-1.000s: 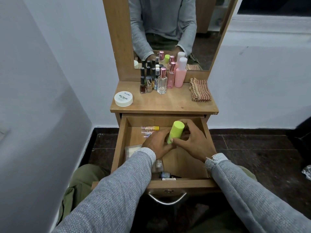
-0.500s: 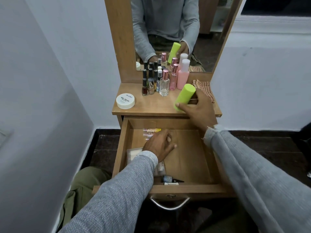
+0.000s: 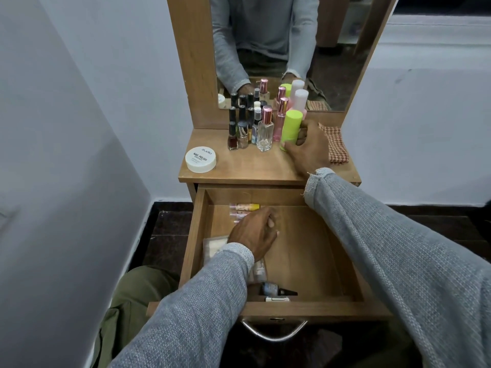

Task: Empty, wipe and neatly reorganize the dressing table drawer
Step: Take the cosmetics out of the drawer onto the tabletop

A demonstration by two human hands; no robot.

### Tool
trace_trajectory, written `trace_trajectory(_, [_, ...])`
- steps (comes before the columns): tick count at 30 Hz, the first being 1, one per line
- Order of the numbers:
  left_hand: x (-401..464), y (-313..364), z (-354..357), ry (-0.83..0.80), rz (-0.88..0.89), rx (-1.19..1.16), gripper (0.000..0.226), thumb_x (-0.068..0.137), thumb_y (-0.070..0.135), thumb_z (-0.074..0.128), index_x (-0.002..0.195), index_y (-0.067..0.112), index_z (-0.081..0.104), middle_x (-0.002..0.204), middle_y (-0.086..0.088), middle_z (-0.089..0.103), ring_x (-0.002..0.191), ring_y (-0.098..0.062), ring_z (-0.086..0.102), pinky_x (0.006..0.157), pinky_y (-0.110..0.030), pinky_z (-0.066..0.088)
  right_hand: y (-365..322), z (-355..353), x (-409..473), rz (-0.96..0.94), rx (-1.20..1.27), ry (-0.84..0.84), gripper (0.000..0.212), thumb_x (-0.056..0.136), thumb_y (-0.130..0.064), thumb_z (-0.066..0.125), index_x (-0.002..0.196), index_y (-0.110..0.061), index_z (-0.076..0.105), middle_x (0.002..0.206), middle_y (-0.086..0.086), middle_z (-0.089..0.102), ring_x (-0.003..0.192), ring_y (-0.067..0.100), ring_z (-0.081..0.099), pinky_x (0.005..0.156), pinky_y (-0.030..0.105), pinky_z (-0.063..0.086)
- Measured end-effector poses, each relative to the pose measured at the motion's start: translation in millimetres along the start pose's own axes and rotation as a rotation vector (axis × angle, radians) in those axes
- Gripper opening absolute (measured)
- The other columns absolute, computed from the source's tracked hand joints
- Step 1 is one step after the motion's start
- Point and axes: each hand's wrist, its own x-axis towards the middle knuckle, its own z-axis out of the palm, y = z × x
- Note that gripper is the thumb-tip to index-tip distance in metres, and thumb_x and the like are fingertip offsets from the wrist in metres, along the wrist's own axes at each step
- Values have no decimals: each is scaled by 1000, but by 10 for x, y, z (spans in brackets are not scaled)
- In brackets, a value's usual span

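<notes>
The wooden table top is crowded, so my right hand, wrapped around the green bottle, should set it down gently beside the others. My left hand, loosely curled and holding nothing, hovers in the open drawer.

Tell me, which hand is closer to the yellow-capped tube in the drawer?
Left. The left hand hovers just in front of the yellow-capped tube; the right hand is up on the tabletop, holding the green bottle.
</notes>
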Motion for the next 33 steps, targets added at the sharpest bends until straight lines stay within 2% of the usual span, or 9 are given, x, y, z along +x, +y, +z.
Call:
trace_trajectory(4, [6, 0, -8, -21, -12, 1, 27, 82, 13, 63, 105, 25, 56, 85, 14, 57, 79, -12, 58, 75, -31, 51, 21, 6, -91, 23, 59, -21, 49, 77, -14, 77, 119, -8, 53, 106, 6, 62, 91, 15, 58, 82, 32, 52])
trace_trajectory(8, [5, 12, -24, -38, -18, -2, 28, 81, 10, 59, 104, 25, 56, 85, 13, 58, 81, -14, 58, 77, -33, 52, 38, -75, -214, -2, 63, 20, 47, 75, -5, 71, 118, -8, 50, 103, 8, 57, 96, 24, 55, 84, 39, 50])
trace_trajectory(11, [-3, 36, -43, -48, -24, 24, 25, 83, 9, 56, 105, 22, 57, 89, 7, 62, 85, -18, 59, 79, -36, 52, 59, -170, -450, -93, 73, -9, 37, 80, -6, 69, 112, -8, 52, 103, 8, 55, 92, 22, 55, 80, 33, 53])
trace_trajectory(13, [-10, 51, -61, -51, -38, 40, 25, 85, 8, 54, 105, 21, 56, 91, 4, 63, 87, -20, 60, 81, -37, 51, 74, -255, -664, -237, 55, -67, 26, 82, -7, 69, 104, -8, 55, 99, 7, 53, 85, 21, 56, 73, 29, 53])
trace_trajectory(16, [-18, 60, -108, -20, -112, 78, 22, 88, 8, 50, 104, 20, 57, 94, 0, 66, 87, -22, 61, 82, -39, 51, 98, -402, -1001, -406, 37, -262, 15, 84, -15, 69, 93, -13, 58, 86, 1, 55, 74, 15, 54, 65, 32, 51])
trace_trajectory(21, [-42, 76, -163, 70, -192, 44, 23, 90, 6, 46, 99, 22, 60, 101, -2, 68, 90, -23, 63, 83, -37, 52, 199, -455, -1437, -421, -250, -1080, 10, 81, -26, 71, 84, -24, 62, 81, -9, 58, 73, 12, 56, 69, 39, 53])
trace_trajectory(23, [-58, 86, -162, 73, -192, 26, 24, 91, 7, 45, 101, 21, 61, 102, -1, 68, 90, -21, 63, 84, -37, 52, 239, -415, -1548, -338, -339, -1265, 10, 78, -28, 73, 82, -22, 65, 81, -8, 63, 75, 12, 61, 72, 37, 55])
trace_trajectory(27, [-69, 82, -158, 68, -189, 11, 25, 91, 6, 45, 103, 20, 62, 101, 0, 68, 91, -19, 63, 85, -37, 52, 247, -411, -1592, -303, -381, -1336, 8, 80, -29, 72, 83, -21, 72, 74, -13, 65, 63, 0, 57, 63, 20, 50])
trace_trajectory(33, [-60, 75, -144, 43, -178, 19, 24, 90, 7, 46, 102, 21, 61, 100, 1, 68, 92, -19, 63, 86, -37, 51, 250, -417, -1608, -346, -445, -1333, 12, 83, -29, 68, 77, -19, 72, 64, -13, 62, 57, 2, 55, 65, 24, 51])
